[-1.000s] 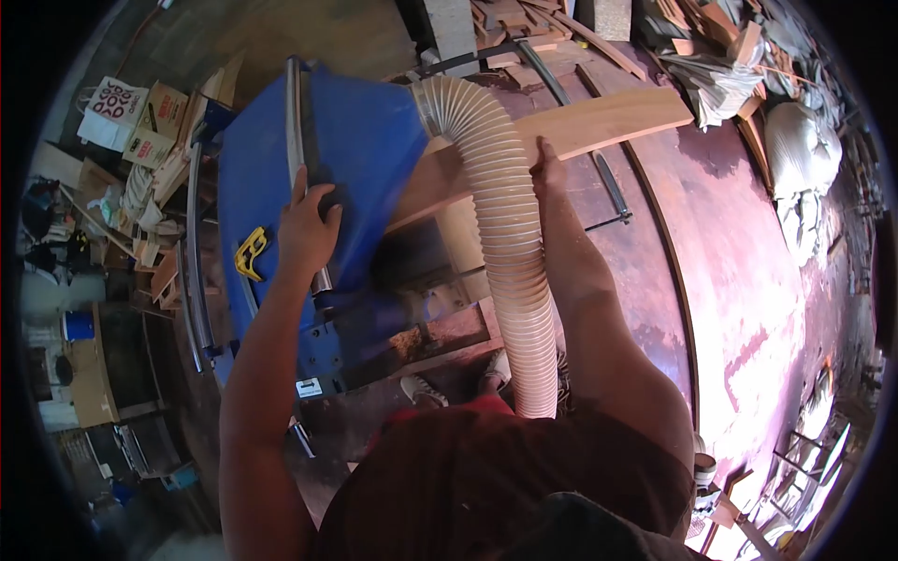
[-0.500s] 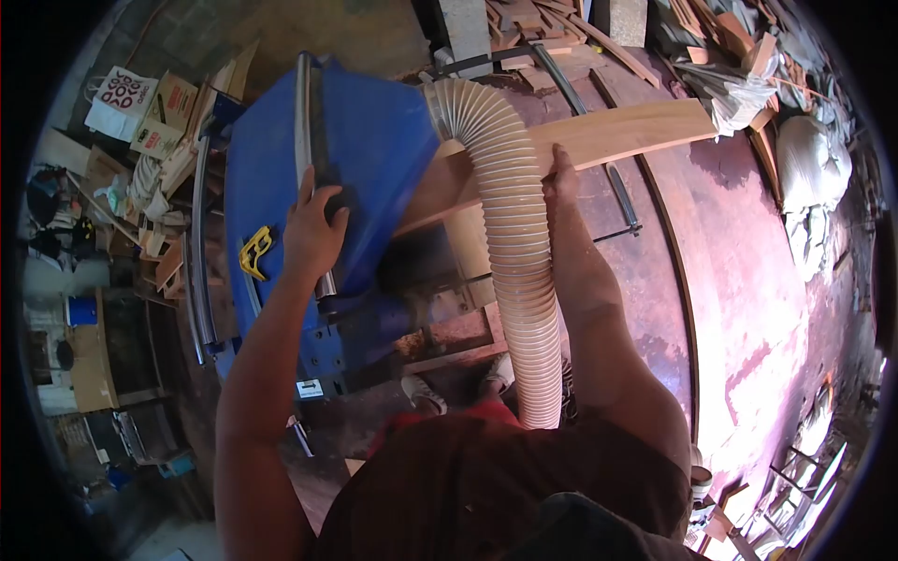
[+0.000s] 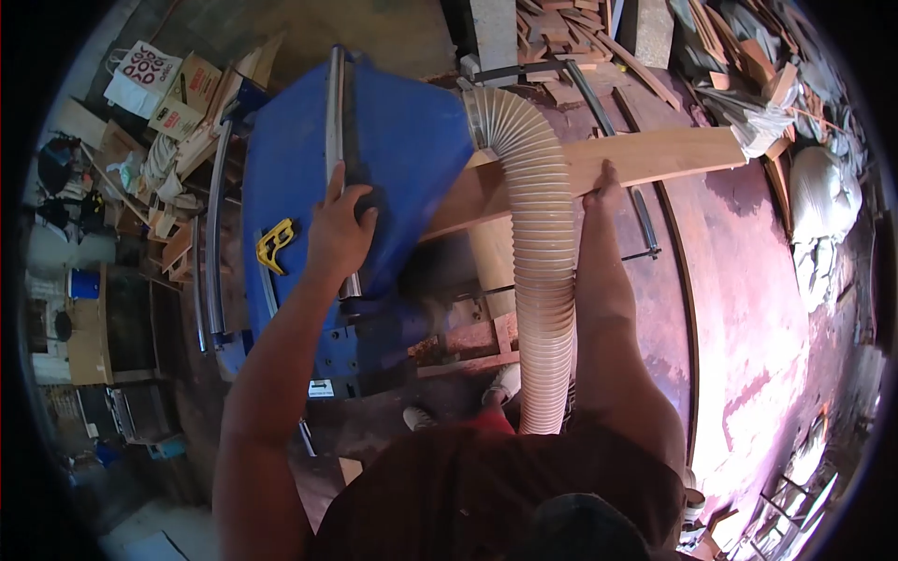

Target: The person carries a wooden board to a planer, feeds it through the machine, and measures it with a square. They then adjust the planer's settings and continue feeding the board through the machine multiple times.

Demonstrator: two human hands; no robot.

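Observation:
My left hand [image 3: 340, 231] rests with spread fingers on a metal rail [image 3: 334, 122] that runs over a blue machine hood [image 3: 402, 112]. Near its left side, a yellow handle [image 3: 275, 245] lies on the blue surface. My right hand [image 3: 603, 185] is at the near edge of a long wooden board [image 3: 664, 154], thumb on the upper face and the other fingers partly hidden at the edge. The board's left end passes behind a ribbed hose [image 3: 543, 252] and under the hood.
Wood offcuts [image 3: 571, 37] lie at the back, with white sacks [image 3: 823, 187] at the right. Boxes [image 3: 187, 93] and a printed bag [image 3: 142, 77] stand at the left. A metal frame bar [image 3: 217, 234] runs along the machine's left side.
The whole view has shifted, so machine, hose and board appear further right. My left hand stays on the rail and my right hand stays at the board's edge.

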